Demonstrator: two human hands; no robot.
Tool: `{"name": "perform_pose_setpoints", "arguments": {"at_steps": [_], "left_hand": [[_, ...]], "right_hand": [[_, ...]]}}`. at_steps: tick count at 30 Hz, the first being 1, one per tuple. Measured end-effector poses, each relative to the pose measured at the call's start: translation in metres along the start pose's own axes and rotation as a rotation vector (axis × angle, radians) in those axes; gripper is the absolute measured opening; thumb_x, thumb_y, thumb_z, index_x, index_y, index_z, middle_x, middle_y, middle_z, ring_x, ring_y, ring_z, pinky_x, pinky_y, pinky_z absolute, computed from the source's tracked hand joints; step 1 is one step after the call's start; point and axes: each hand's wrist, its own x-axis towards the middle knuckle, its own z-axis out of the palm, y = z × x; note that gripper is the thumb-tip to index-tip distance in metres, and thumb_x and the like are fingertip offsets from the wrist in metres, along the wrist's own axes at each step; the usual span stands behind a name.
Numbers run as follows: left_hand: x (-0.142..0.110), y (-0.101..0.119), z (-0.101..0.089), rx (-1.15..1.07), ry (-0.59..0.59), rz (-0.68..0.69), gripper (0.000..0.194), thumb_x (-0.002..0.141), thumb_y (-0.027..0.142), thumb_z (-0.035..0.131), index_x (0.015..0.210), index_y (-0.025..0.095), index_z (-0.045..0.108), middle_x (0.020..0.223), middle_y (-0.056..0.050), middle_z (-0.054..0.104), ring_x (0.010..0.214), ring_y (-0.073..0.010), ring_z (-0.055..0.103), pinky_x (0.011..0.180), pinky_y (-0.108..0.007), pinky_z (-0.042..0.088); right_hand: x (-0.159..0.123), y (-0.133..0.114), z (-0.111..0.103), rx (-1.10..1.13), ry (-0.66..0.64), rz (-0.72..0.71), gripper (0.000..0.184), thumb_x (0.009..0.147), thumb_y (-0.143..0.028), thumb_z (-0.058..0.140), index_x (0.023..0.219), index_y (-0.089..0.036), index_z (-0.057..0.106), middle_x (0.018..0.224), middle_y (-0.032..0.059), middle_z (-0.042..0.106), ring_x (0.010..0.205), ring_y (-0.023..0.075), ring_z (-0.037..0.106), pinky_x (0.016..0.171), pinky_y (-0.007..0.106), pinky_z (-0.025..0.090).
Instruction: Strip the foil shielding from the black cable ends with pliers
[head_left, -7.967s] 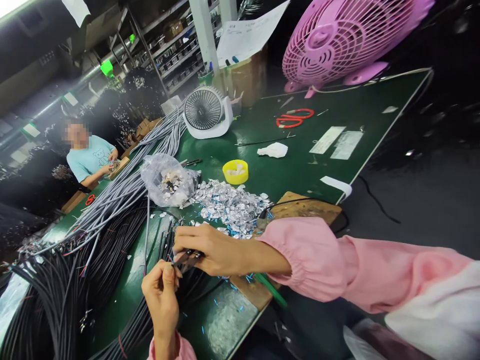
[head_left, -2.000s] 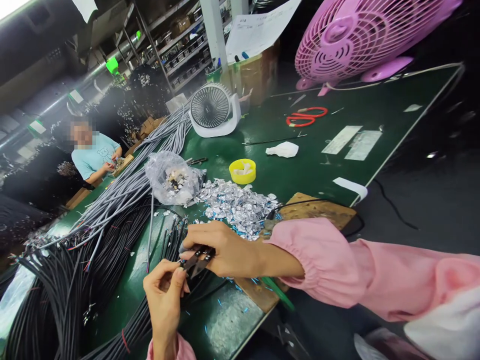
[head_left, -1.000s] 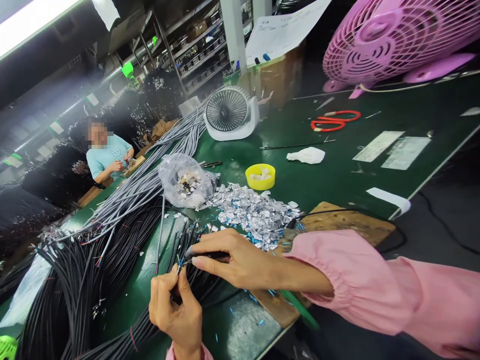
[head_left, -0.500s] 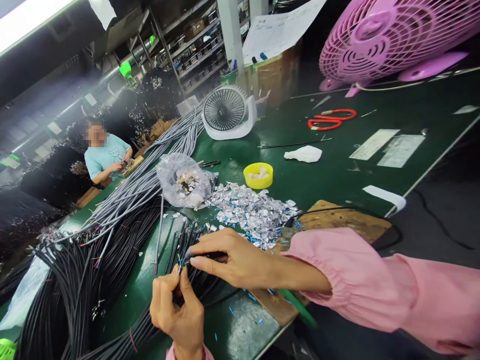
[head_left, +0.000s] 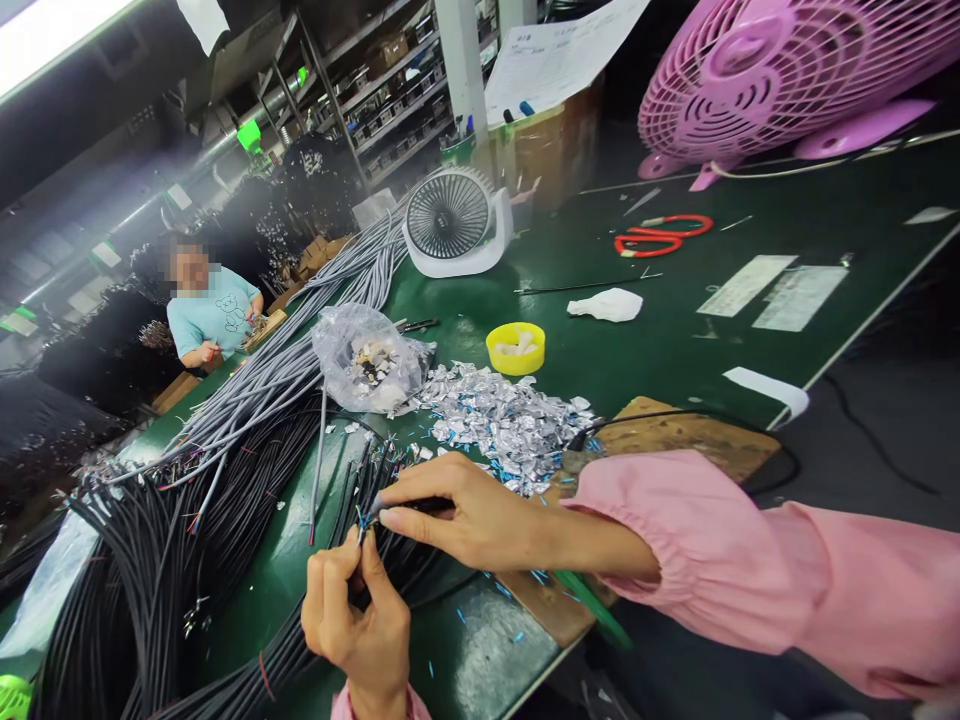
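My left hand [head_left: 358, 605] is closed, thumb and forefinger pinching the end of a black cable whose thin blue and other coloured wires [head_left: 364, 517] fan out above the fingertips. From the right, my right hand [head_left: 457, 515] reaches in with thumb and forefinger pressed together at those wires. A dark object [head_left: 435, 505] lies under its fingers, mostly hidden, so I cannot make out its kind. Both hands meet over a bundle of black cables [head_left: 247, 520]. Just behind them is a heap of silvery foil scraps [head_left: 502, 420] with bits of blue among them.
Grey cables [head_left: 300, 340] run along the left. Behind the scraps stand a plastic bag [head_left: 371, 360], a yellow dish [head_left: 516, 348] and a small white fan [head_left: 456, 220]. Red-handled scissors [head_left: 664, 236] and a pink fan [head_left: 772, 80] are farther right. A wooden board [head_left: 682, 440] lies under my right forearm. A person [head_left: 214, 310] sits across.
My hands stay almost in the same place at the wire ends. Across the table, the other person's hands have moved apart.
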Motion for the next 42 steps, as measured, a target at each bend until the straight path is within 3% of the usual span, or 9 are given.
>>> {"name": "perform_pose_setpoints", "arguments": {"at_steps": [6,10,13,19,26,30,36,39,42], "left_hand": [[0.001,-0.001,0.002,0.008,0.025,0.007,0.01,0.08,0.009,0.055,0.076,0.017,0.053,0.057,0.002,0.056,0.046,-0.0103,0.053,0.043,-0.021,0.04],[0.002,-0.002,0.002,-0.005,0.027,0.023,0.01,0.08,0.009,0.055,0.075,0.017,0.053,0.057,0.001,0.057,0.047,-0.0102,0.053,0.045,-0.021,0.041],[0.003,-0.003,0.0,-0.097,0.0,-0.015,0.01,0.079,0.012,0.056,0.071,0.017,0.054,0.056,0.001,0.058,0.047,-0.0101,0.053,0.045,-0.02,0.042],[0.002,-0.009,0.001,-0.42,-0.207,-0.431,0.02,0.077,0.031,0.058,0.064,0.016,0.06,0.057,0.0,0.058,0.05,-0.0111,0.054,0.047,-0.02,0.044],[0.007,-0.018,0.002,-0.629,-0.466,-0.614,0.024,0.074,0.036,0.06,0.063,0.015,0.065,0.044,0.003,0.05,0.036,-0.0081,0.044,0.035,-0.019,0.035],[0.005,-0.023,0.002,-0.702,-0.561,-0.625,0.022,0.074,0.034,0.061,0.071,0.014,0.067,0.043,0.002,0.051,0.036,-0.0098,0.047,0.035,-0.02,0.038],[0.0,-0.023,0.001,-0.672,-0.455,-0.582,0.022,0.073,0.034,0.062,0.061,0.015,0.062,0.052,0.001,0.053,0.043,-0.0091,0.048,0.039,-0.02,0.039],[-0.002,-0.022,0.001,-0.619,-0.351,-0.527,0.021,0.074,0.034,0.061,0.062,0.016,0.061,0.055,0.0,0.053,0.049,-0.0107,0.051,0.045,-0.021,0.043],[-0.003,-0.022,0.0,-0.565,-0.337,-0.457,0.02,0.076,0.032,0.059,0.062,0.017,0.06,0.057,0.0,0.055,0.052,-0.012,0.053,0.048,-0.022,0.045]], "right_hand": [[0.0,-0.001,0.001,0.01,0.0,0.015,0.025,0.084,-0.028,0.05,0.085,-0.014,0.071,0.066,0.0033,0.067,0.053,0.0086,0.053,0.052,0.02,0.038],[0.003,-0.003,0.0,0.127,0.08,0.081,0.027,0.085,-0.027,0.047,0.093,-0.014,0.069,0.082,0.0058,0.069,0.068,0.0115,0.06,0.063,0.021,0.045],[0.003,-0.003,0.0,0.126,0.13,0.122,0.028,0.083,-0.026,0.049,0.099,-0.011,0.066,0.082,0.0065,0.067,0.066,0.0118,0.058,0.06,0.022,0.045],[0.001,0.005,0.002,-0.024,0.068,-0.056,0.014,0.071,-0.01,0.06,0.082,-0.01,0.069,0.066,0.0021,0.057,0.057,0.0087,0.047,0.054,0.02,0.038],[0.002,0.01,0.003,-0.02,0.075,-0.131,0.016,0.064,0.0,0.06,0.071,-0.011,0.068,0.062,-0.0017,0.052,0.053,0.0063,0.042,0.051,0.018,0.033],[0.002,0.011,0.004,-0.048,0.061,-0.105,0.014,0.061,-0.001,0.062,0.068,-0.013,0.066,0.063,-0.0021,0.054,0.054,0.0066,0.044,0.052,0.018,0.034],[0.003,0.011,0.002,-0.072,0.212,-0.077,0.012,0.067,-0.004,0.058,0.071,-0.012,0.065,0.062,-0.0008,0.053,0.056,0.0081,0.047,0.053,0.019,0.037],[0.002,0.011,0.0,-0.033,0.217,-0.202,0.01,0.072,-0.006,0.057,0.075,-0.01,0.065,0.063,0.0008,0.054,0.055,0.0084,0.047,0.052,0.02,0.037],[0.001,0.011,0.001,-0.051,0.15,-0.319,0.011,0.076,-0.007,0.054,0.079,-0.009,0.065,0.064,0.0021,0.054,0.055,0.0086,0.044,0.051,0.019,0.036]]}}
